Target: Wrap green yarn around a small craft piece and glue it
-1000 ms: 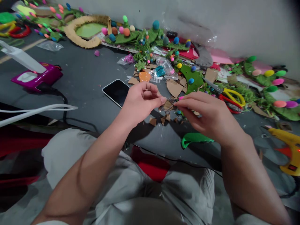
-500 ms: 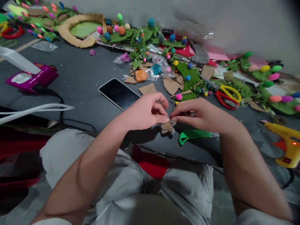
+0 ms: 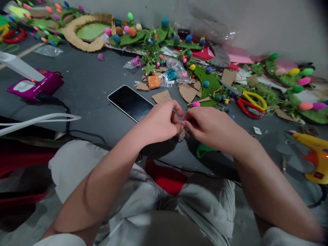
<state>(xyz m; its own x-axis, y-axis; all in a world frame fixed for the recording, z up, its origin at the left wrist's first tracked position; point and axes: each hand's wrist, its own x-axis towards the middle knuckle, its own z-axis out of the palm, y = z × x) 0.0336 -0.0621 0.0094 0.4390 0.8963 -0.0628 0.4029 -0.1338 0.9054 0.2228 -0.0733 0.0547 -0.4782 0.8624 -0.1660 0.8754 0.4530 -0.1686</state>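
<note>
My left hand [image 3: 162, 121] and my right hand [image 3: 211, 128] meet at the table's front edge. Between their pinched fingertips is a small brown cardboard-like piece [image 3: 182, 136] with shiny clear film or tape around it; the fingers cover most of it. Under my right hand lies a green plastic tool [image 3: 203, 150], like a cutter handle, partly hidden. A smartphone [image 3: 130, 102] with a dark screen lies beyond my left hand, next to a cut cardboard piece [image 3: 162, 97].
Red-and-yellow scissors [image 3: 251, 102] lie right of centre. A yellow glue gun [image 3: 314, 153] with a lit light is at the right, a purple device [image 3: 38, 87] at the left. Small bags, including an orange packet [image 3: 154, 82], and green felt with coloured balls [image 3: 133, 38] line the back.
My right hand has turned over the small piece and moved slightly left, its fingertips now touching the left ones. The piece and the green tool are more covered.
</note>
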